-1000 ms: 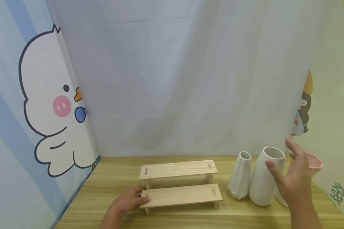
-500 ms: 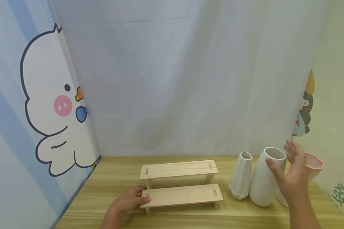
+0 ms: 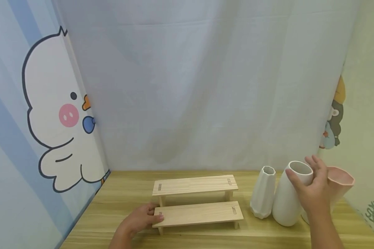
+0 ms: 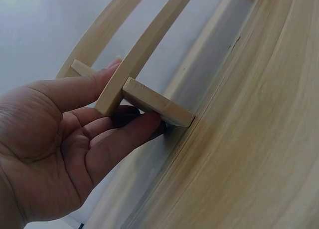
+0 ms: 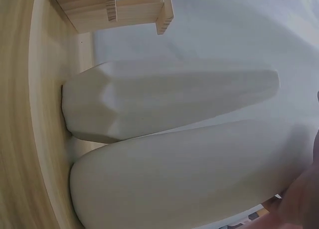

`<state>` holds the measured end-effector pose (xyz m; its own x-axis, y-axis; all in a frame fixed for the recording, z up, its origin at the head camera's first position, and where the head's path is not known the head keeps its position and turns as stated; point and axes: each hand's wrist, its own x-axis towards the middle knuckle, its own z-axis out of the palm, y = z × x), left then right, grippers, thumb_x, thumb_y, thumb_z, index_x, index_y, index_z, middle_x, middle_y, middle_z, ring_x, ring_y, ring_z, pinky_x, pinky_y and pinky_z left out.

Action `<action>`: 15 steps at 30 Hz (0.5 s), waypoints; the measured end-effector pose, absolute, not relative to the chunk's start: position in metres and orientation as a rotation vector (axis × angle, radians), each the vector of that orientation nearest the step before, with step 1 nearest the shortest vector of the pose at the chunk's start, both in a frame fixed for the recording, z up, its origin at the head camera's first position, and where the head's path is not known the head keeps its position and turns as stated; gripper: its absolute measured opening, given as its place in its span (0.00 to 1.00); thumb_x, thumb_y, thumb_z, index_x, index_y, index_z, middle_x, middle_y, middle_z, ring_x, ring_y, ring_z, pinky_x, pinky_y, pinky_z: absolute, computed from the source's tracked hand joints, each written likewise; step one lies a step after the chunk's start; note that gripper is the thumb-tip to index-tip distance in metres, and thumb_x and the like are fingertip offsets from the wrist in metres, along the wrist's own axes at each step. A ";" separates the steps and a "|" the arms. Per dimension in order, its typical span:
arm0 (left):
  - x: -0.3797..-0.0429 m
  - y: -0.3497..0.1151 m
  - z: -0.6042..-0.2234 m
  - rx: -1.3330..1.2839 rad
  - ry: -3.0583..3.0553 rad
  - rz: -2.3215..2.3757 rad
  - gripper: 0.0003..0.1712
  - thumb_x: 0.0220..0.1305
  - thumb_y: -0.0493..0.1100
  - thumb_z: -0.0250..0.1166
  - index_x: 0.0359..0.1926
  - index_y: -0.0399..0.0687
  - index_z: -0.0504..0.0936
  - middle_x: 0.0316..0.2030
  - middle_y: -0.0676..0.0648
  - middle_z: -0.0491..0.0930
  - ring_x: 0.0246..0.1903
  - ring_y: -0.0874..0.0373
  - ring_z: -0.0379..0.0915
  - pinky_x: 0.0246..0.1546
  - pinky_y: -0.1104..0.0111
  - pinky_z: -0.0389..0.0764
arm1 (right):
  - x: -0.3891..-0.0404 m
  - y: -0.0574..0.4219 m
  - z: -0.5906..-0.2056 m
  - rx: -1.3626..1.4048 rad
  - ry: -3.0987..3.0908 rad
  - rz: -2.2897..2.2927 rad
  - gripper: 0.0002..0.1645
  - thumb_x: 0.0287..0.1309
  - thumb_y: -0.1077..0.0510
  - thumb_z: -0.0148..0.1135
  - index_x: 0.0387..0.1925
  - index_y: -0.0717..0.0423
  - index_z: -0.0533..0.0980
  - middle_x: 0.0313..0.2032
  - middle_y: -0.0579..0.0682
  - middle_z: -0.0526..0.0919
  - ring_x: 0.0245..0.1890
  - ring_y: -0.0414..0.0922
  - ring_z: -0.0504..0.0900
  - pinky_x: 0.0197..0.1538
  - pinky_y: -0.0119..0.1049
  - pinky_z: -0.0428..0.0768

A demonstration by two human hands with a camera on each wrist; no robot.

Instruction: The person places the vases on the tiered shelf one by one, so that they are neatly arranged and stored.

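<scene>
My left hand [image 3: 141,218] grips the left end of the lower board of a two-step wooden stand [image 3: 199,212]. In the left wrist view its thumb lies over the board [image 4: 144,44], and the fingers reach under beside the short leg [image 4: 159,102]. My right hand [image 3: 314,190] is spread around the upper part of a smooth, wide white vase [image 3: 288,204]. The thumb overlaps the vase's front just below the rim, while the fingers extend past its right side. In the right wrist view, fingers [image 5: 299,199] show close to the vase's top end.
Left of the wide vase stands a narrower, faceted white vase [image 3: 262,197]. A pink-mouthed vase [image 3: 343,180] is partly hidden behind the right hand. The wood-grain tabletop [image 3: 118,186] ends at a pale curtain [image 3: 174,103], with printed cloths on both sides.
My right hand has moved left and slightly down, closer around the wide white vase, uncovering more of the pink-mouthed one. The left hand keeps its grip on the stand.
</scene>
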<state>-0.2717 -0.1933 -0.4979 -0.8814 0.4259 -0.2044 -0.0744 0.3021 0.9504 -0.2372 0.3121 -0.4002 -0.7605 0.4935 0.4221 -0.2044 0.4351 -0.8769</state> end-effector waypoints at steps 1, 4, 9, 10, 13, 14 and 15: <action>-0.272 -0.194 -0.499 0.305 2.163 1.600 0.46 0.65 0.47 0.67 0.69 0.21 0.55 0.60 0.29 0.73 0.51 0.44 0.79 0.51 0.51 0.81 | -0.239 0.311 -0.401 -0.275 -2.027 1.374 0.51 0.56 0.52 0.70 0.74 0.36 0.52 0.71 0.43 0.65 0.62 0.32 0.66 0.53 0.13 0.64; -0.272 -0.195 -0.500 0.284 2.170 1.586 0.47 0.64 0.48 0.68 0.69 0.21 0.56 0.60 0.29 0.73 0.52 0.44 0.79 0.52 0.51 0.81 | -0.242 0.310 -0.403 -0.368 -2.022 1.378 0.50 0.54 0.48 0.72 0.73 0.35 0.54 0.69 0.41 0.68 0.59 0.32 0.67 0.52 0.16 0.66; -0.271 -0.194 -0.498 0.282 2.154 1.594 0.47 0.64 0.48 0.68 0.69 0.21 0.55 0.61 0.29 0.72 0.53 0.44 0.79 0.53 0.50 0.80 | -0.244 0.310 -0.406 -0.471 -2.055 1.357 0.51 0.53 0.43 0.73 0.73 0.32 0.56 0.68 0.46 0.68 0.59 0.43 0.68 0.57 0.31 0.68; -0.271 -0.194 -0.498 0.283 2.153 1.596 0.47 0.65 0.48 0.67 0.69 0.21 0.55 0.61 0.29 0.72 0.53 0.44 0.79 0.53 0.50 0.80 | -0.244 0.310 -0.406 -0.485 -2.061 1.353 0.50 0.53 0.42 0.72 0.73 0.32 0.56 0.68 0.48 0.69 0.59 0.45 0.68 0.57 0.34 0.69; -0.271 -0.193 -0.497 0.294 2.163 1.592 0.46 0.65 0.48 0.67 0.69 0.20 0.55 0.61 0.28 0.72 0.52 0.45 0.79 0.52 0.50 0.80 | -0.245 0.311 -0.407 -0.514 -2.084 1.325 0.49 0.53 0.40 0.71 0.73 0.33 0.58 0.65 0.51 0.71 0.56 0.48 0.69 0.53 0.38 0.70; -0.271 -0.192 -0.497 0.302 2.163 1.593 0.46 0.65 0.47 0.67 0.69 0.20 0.55 0.61 0.28 0.72 0.52 0.45 0.79 0.52 0.50 0.80 | -0.246 0.312 -0.407 -0.519 -2.089 1.312 0.48 0.53 0.39 0.71 0.72 0.34 0.60 0.63 0.52 0.72 0.55 0.47 0.70 0.51 0.37 0.70; -0.272 -0.192 -0.497 0.305 2.160 1.594 0.46 0.66 0.47 0.66 0.69 0.20 0.54 0.61 0.28 0.72 0.52 0.45 0.79 0.52 0.50 0.80 | -0.247 0.312 -0.408 -0.523 -2.090 1.302 0.46 0.53 0.39 0.71 0.71 0.35 0.62 0.61 0.52 0.73 0.53 0.46 0.71 0.49 0.36 0.70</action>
